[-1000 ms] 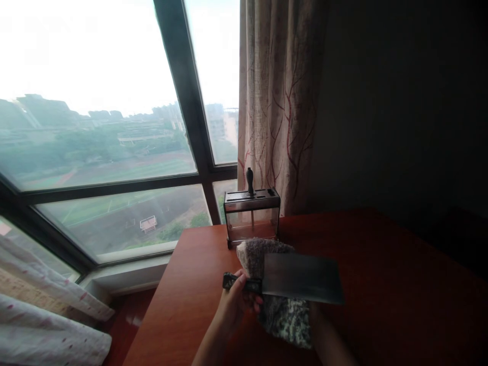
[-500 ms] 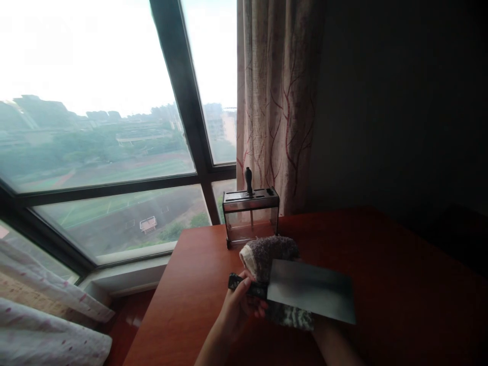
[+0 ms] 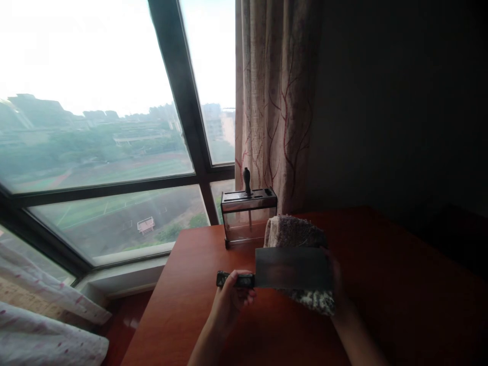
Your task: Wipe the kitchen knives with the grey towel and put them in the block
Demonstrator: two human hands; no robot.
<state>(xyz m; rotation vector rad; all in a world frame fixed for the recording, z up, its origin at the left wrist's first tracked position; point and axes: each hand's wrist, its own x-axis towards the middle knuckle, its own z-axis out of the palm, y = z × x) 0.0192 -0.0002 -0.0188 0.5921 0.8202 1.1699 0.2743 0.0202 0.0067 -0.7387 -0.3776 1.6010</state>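
A cleaver [image 3: 293, 268] with a wide grey blade and a dark handle is held level above the table. My left hand [image 3: 232, 294] is closed round its handle, thumb on top. Behind the blade is a thick, fuzzy cloth [image 3: 297, 231], brownish above and dark with white patches below. My right hand [image 3: 335, 277] is at the blade's far end, closed on the cloth, its fingers mostly hidden by blade and cloth. Beyond them stands a clear-sided knife block [image 3: 249, 201] with one dark-handled tool [image 3: 247, 181] upright in a slot.
The reddish-brown wooden table [image 3: 183, 284] reaches to the window [image 3: 114, 183] on the left. A patterned curtain [image 3: 276, 101] hangs behind the knife block. Another pale curtain [image 3: 49, 330] is at the lower left.
The cleaver has turned from slanting down to the right to nearly level, its blade now darker. The cloth and my right hand have moved right along the blade; my left hand shifted slightly left.
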